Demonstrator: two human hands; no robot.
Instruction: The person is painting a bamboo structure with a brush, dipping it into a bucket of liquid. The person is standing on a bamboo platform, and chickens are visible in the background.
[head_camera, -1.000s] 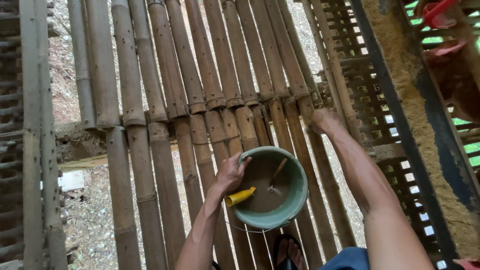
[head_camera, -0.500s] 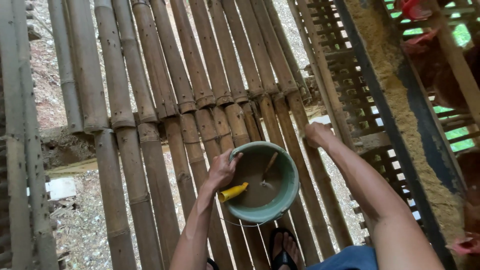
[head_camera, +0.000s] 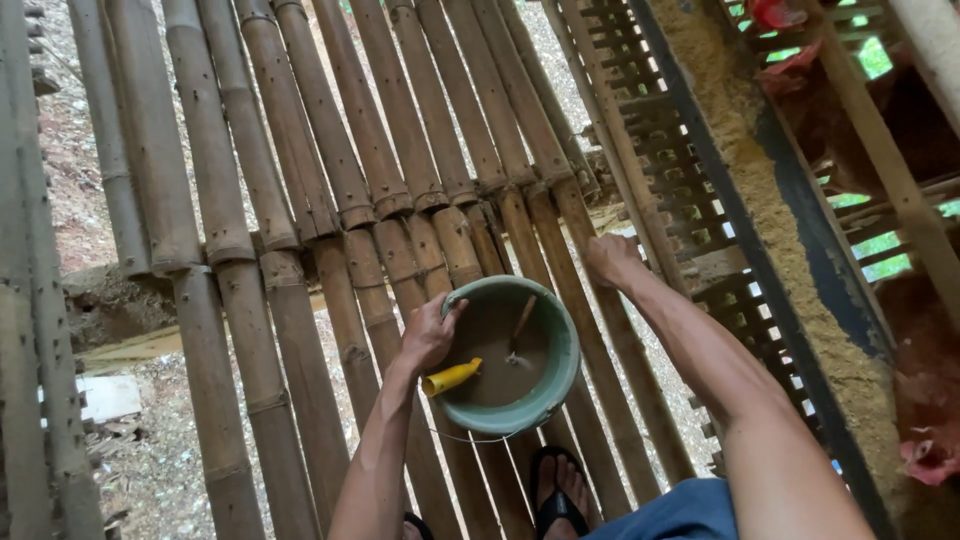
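Green bucket (head_camera: 545, 400) round, feed inside, yellow handle; left hand (head_camera: 430, 335) grips rim; right hand (head_camera: 610, 262) fisted.

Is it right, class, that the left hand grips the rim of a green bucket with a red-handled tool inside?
Not quite. The head view shows the left hand gripping the green bucket rim, but the tool's handle is yellow, not red.

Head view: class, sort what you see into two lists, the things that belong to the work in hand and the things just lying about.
In hand:
left hand gripping the rim of the green bucket
yellow-handled tool and stick in the bucket
right hand resting on the bamboo poles

Lying about:
feed trough
white scrap on the ground
black sandal
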